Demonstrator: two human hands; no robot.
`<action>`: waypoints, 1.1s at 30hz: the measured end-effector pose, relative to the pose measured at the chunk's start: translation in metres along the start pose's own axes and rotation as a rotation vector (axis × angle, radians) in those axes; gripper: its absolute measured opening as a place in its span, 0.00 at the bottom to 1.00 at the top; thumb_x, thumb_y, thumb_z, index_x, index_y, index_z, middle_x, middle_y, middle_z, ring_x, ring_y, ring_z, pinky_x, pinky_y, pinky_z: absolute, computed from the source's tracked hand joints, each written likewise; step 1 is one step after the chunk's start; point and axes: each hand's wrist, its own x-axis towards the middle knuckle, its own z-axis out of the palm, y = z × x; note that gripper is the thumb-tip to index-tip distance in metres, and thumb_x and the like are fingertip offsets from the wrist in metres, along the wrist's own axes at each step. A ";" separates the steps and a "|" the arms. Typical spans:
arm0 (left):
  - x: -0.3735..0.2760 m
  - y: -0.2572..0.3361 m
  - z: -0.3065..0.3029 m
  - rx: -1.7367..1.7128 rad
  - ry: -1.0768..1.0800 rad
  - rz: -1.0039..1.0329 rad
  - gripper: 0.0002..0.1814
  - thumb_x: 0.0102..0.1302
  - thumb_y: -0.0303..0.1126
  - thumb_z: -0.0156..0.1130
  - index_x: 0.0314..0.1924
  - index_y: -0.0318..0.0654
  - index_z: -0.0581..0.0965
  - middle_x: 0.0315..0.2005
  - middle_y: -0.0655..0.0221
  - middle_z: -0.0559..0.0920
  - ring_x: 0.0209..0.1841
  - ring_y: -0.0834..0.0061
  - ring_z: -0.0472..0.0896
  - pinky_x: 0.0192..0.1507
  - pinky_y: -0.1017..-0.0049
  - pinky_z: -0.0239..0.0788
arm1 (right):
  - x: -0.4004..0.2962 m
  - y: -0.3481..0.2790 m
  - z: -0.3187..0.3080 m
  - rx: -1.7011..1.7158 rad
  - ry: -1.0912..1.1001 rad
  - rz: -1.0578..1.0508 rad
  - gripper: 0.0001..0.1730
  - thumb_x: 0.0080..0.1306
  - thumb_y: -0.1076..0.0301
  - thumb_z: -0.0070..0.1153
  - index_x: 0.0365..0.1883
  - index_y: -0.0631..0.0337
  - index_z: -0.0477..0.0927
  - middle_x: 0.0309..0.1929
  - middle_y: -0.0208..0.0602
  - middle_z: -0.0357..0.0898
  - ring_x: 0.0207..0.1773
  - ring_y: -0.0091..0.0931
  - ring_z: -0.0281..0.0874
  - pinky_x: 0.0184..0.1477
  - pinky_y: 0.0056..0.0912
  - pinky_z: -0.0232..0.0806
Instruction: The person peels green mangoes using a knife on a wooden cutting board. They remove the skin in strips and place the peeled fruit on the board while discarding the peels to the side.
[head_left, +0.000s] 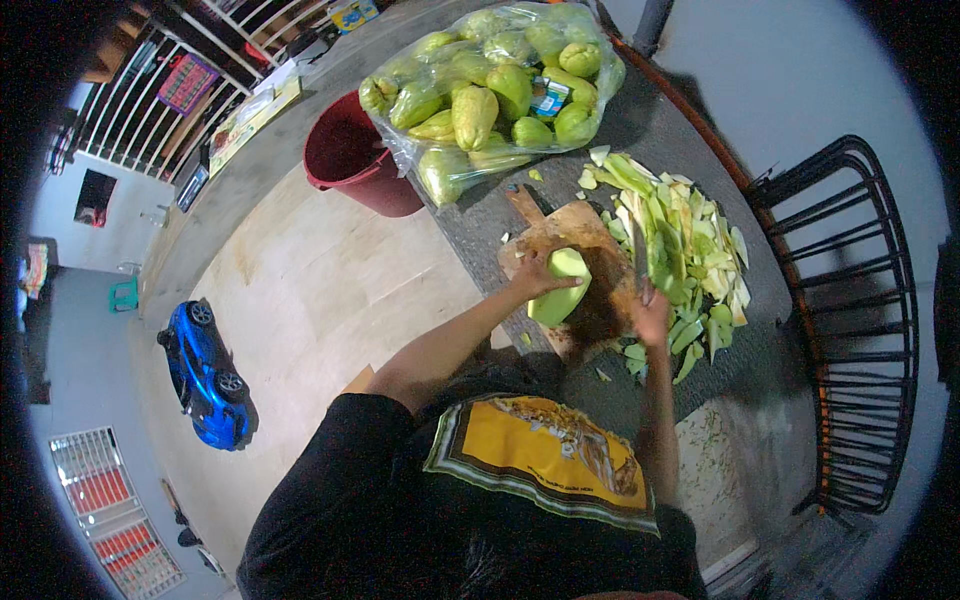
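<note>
Over a wooden cutting board (613, 283), my left hand (535, 277) grips a large pale-green peeled chayote (561, 304), its thumb across the near side. My right hand (651, 318) holds a knife (640, 251) whose blade points away from me, beside the board's right edge. Under and around that blade spreads a heap of green and whitish peelings (697, 236). The board is stained dark, and a few small scraps lie near its handle. Beyond it sits a clear plastic bag (480, 116) full of whole chayotes, with a printed label inside.
A dark red bucket (367, 191) stands at the table's far left edge, partly behind the bag. Along the right side of the grey table (757, 330) is a black metal rack (855, 300). A blue toy car (206, 375) rests on the tiled floor at left.
</note>
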 end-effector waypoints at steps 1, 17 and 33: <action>0.004 -0.006 0.005 -0.002 -0.007 0.011 0.54 0.39 0.66 0.70 0.64 0.46 0.63 0.62 0.52 0.61 0.66 0.48 0.56 0.67 0.55 0.48 | -0.014 0.010 0.010 0.051 0.002 -0.065 0.10 0.56 0.67 0.59 0.30 0.62 0.72 0.21 0.33 0.72 0.21 0.29 0.70 0.26 0.36 0.64; 0.018 0.026 0.030 -0.346 -0.270 0.209 0.40 0.49 0.47 0.72 0.58 0.42 0.63 0.48 0.55 0.67 0.58 0.53 0.62 0.56 0.57 0.60 | -0.031 -0.006 0.010 -0.027 0.240 0.249 0.24 0.58 0.64 0.61 0.49 0.71 0.74 0.43 0.46 0.80 0.45 0.34 0.78 0.47 0.37 0.68; 0.002 0.033 0.017 -0.263 -0.098 0.232 0.36 0.49 0.35 0.71 0.55 0.36 0.63 0.48 0.54 0.66 0.54 0.54 0.68 0.54 0.60 0.63 | -0.048 -0.036 0.026 -0.147 0.390 0.096 0.19 0.54 0.69 0.59 0.45 0.66 0.77 0.27 0.45 0.78 0.29 0.32 0.77 0.34 0.36 0.67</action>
